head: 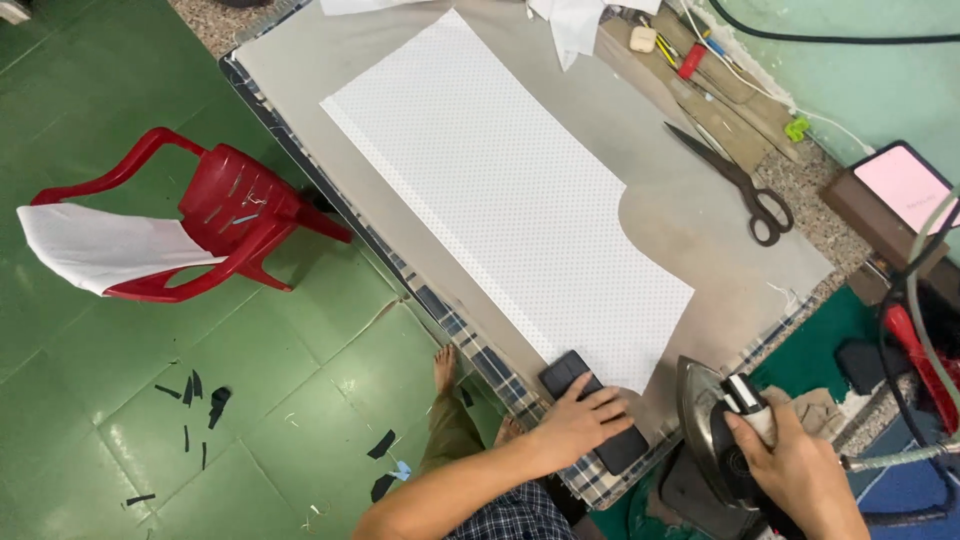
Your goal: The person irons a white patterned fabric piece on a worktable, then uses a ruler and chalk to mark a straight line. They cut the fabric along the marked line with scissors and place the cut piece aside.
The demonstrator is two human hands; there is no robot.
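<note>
The scene is bright and evenly lit, with soft light that seems to come from above. Shadows are weak: a faint one lies under the red plastic chair and a thin one beside the scissors. The phone screen is overexposed (almost plain pink-white). The white dotted fabric stays sharp. Straight lines bend near the edges, a wide-lens effect, and the corners look slightly soft.
</note>
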